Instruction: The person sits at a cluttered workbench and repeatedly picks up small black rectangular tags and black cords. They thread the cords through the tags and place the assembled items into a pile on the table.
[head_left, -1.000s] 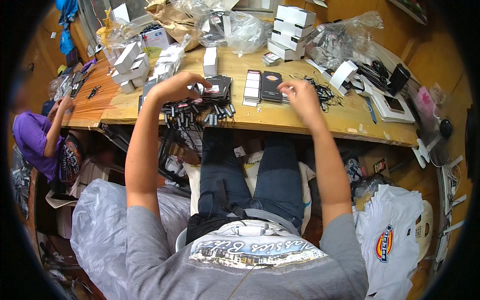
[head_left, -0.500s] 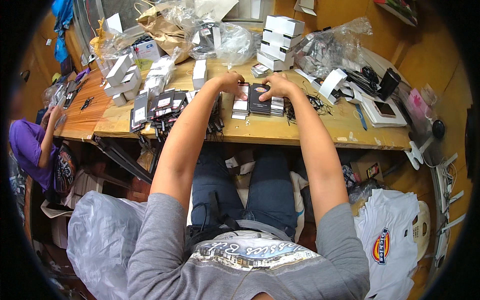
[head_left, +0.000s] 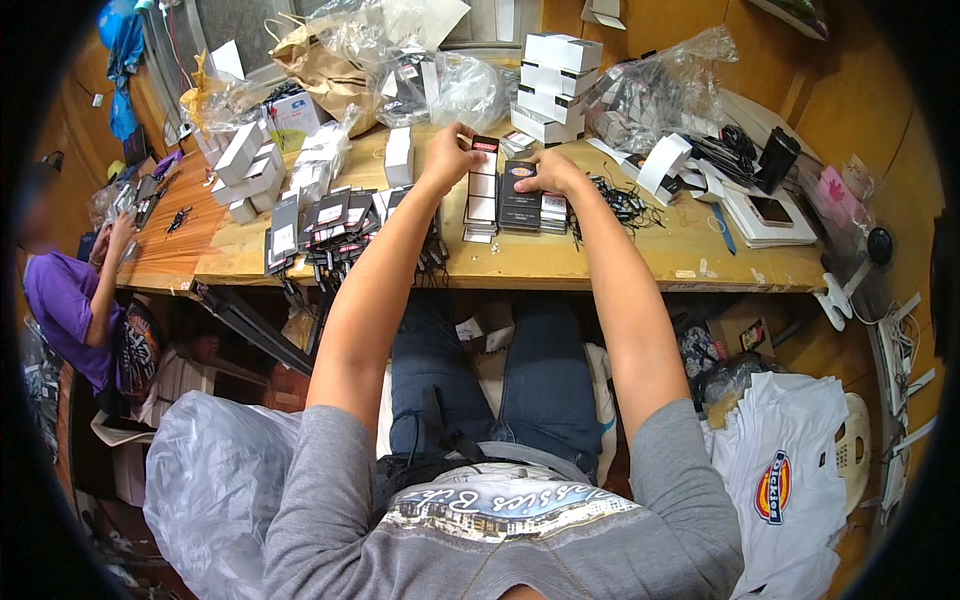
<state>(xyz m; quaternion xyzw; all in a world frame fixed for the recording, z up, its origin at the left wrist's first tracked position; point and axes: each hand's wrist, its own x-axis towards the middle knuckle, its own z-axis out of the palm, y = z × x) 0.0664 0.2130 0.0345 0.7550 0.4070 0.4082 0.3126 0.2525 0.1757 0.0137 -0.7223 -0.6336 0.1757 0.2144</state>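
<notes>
Side by side on the wooden table lie two stacks of flat hang tags. The left stack (head_left: pixel 481 210) shows white faces; the right stack (head_left: pixel 520 212) shows black ones with a small coloured emblem. At the left stack's far end my left hand (head_left: pixel 450 160) is closed on a hang tag (head_left: pixel 484 146) with a dark and red top, its thumb along the tag's edge. My right hand (head_left: pixel 552 174) grips the far end of the black stack, thumb on top, other fingers partly hidden. Another small pile of tags (head_left: pixel 554 212) sits just right of it.
To the left lies a heap of black tags with cords (head_left: pixel 335 215). White boxes (head_left: pixel 555 85) are stacked behind, beside clear plastic bags (head_left: pixel 660 80). Black cords (head_left: pixel 625 205) and a phone (head_left: pixel 768 210) are to the right. A person in purple (head_left: pixel 75 300) works at far left.
My left hand has moved slightly left and away from me, and a tag with a red top now stands out at the left stack's far end. My right hand stays on the black stack.
</notes>
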